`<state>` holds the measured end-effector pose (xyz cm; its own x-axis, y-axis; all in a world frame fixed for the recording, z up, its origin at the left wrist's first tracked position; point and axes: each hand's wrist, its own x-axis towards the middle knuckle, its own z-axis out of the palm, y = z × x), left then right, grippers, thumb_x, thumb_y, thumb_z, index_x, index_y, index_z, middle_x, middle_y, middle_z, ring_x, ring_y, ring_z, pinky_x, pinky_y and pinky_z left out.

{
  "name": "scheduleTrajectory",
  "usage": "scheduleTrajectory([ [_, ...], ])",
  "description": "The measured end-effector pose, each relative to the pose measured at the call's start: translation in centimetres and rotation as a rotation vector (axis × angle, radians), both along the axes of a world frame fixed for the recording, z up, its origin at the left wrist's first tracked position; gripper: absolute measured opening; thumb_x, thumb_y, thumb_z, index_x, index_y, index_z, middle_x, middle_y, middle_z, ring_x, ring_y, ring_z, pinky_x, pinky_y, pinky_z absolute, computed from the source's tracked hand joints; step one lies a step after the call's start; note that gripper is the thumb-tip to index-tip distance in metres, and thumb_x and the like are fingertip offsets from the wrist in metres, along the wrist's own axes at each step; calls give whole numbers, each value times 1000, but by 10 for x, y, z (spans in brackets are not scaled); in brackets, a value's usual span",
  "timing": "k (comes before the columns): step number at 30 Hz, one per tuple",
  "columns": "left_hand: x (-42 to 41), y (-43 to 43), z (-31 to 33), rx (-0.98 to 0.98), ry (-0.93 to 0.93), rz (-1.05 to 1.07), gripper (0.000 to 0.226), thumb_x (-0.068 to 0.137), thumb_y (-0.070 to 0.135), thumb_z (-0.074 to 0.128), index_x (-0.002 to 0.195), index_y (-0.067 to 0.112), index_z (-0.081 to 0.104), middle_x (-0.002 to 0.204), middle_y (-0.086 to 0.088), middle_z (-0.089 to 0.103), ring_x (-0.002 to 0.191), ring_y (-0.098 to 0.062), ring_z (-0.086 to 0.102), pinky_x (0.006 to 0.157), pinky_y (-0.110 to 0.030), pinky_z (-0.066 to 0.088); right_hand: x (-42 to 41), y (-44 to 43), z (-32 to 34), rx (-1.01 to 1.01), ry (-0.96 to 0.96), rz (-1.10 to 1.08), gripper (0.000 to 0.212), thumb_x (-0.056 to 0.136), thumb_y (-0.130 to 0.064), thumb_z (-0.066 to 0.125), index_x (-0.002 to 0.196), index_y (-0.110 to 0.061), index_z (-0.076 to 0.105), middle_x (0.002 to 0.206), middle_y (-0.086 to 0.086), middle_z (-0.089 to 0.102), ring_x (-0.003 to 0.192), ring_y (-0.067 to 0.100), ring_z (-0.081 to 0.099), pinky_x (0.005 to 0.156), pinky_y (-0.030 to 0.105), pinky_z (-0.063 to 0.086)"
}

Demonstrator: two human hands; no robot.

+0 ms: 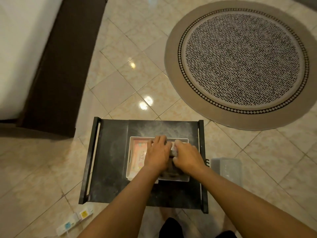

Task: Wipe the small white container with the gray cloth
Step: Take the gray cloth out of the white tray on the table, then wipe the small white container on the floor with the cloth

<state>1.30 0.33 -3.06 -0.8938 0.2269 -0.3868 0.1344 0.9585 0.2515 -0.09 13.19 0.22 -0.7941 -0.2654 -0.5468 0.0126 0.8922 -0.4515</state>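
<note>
The small white container (129,158), a rectangular bin with a slot handle in its left wall, stands on a dark marbled low table (109,162). A pink packet (139,152) lies inside it. My left hand (158,154) rests over the container with its fingertips hooked on the far rim. Beside it, my right hand (186,158) is closed around a bunched gray cloth (173,149) pressed inside the container near the far right. My hands and forearms hide most of the container's inside and a dark item under them.
A clear plastic box (226,169) sits on the tiled floor just right of the table. A round patterned rug (240,62) lies farther right. A dark bed frame (56,66) runs along the left. A white power strip (75,219) lies at the lower left.
</note>
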Motion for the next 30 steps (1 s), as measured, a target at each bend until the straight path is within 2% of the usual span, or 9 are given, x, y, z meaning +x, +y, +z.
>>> scheduleTrajectory([
  [3, -5, -5, 37, 111, 28, 75, 34, 79, 38, 67, 108, 22, 57, 124, 1, 49, 121, -21, 41, 108, -44, 27, -7, 11, 32, -139, -29, -102, 24, 81, -17, 68, 91, -22, 48, 92, 4, 62, 80, 21, 61, 69, 39, 56],
  [6, -13, -10, 72, 276, 9, 244, 25, 79, 34, 72, 82, 28, 49, 88, 8, 54, 89, -13, 50, 98, -42, 37, -18, 26, 69, -296, -50, -217, 36, 77, -16, 73, 100, -26, 47, 87, 4, 64, 74, 18, 61, 63, 34, 53],
  [8, -20, -13, 100, 440, -82, 341, 28, 79, 32, 76, 85, 29, 49, 82, 6, 56, 78, -12, 53, 84, -36, 48, -27, 38, 95, -433, -74, -300, 42, 76, -16, 75, 106, -27, 47, 90, 3, 67, 76, 13, 65, 61, 25, 55],
  [11, -28, -13, 150, 776, -164, 563, 27, 84, 17, 77, 99, 18, 55, 92, -3, 63, 81, -15, 64, 64, -23, 55, -41, 58, 135, -647, -152, -428, 42, 83, -15, 71, 114, -33, 48, 96, 12, 72, 84, 23, 72, 61, 31, 61],
  [15, -36, 2, 199, 1272, -139, 961, 31, 78, 29, 78, 99, 7, 71, 92, -10, 70, 86, -24, 64, 66, -30, 53, -53, 83, 182, -826, -163, -533, 44, 91, -17, 67, 121, -43, 50, 101, 13, 73, 87, 25, 73, 57, 31, 59],
  [19, -30, 47, 221, 1625, -367, 1107, 38, 89, 29, 69, 117, 3, 68, 108, -17, 72, 105, -33, 64, 82, -43, 54, -63, 110, 210, -970, -141, -601, 24, 94, -7, 61, 114, -20, 64, 111, 13, 68, 94, 24, 69, 62, 31, 60],
  [22, -31, 87, 222, 1571, -391, 985, 52, 80, 24, 75, 126, 3, 62, 119, -20, 69, 112, -36, 64, 86, -46, 57, -68, 140, 210, -976, -104, -579, 23, 92, 1, 60, 110, -11, 67, 113, 16, 66, 97, 26, 67, 69, 31, 61],
  [26, -38, 137, 215, 1362, -318, 933, 37, 89, 13, 70, 124, 5, 61, 112, -18, 72, 103, -33, 70, 88, -49, 58, -71, 200, 197, -889, -84, -468, 45, 83, 9, 65, 116, -21, 64, 123, 10, 59, 107, 28, 63, 82, 42, 61],
  [30, -39, 183, 200, 1269, -336, 900, 33, 91, 23, 69, 121, 13, 63, 111, -15, 73, 100, -31, 71, 89, -54, 57, -67, 260, 171, -830, -143, -383, 61, 76, 12, 68, 121, -28, 60, 129, 5, 51, 114, 25, 58, 87, 45, 60],
])
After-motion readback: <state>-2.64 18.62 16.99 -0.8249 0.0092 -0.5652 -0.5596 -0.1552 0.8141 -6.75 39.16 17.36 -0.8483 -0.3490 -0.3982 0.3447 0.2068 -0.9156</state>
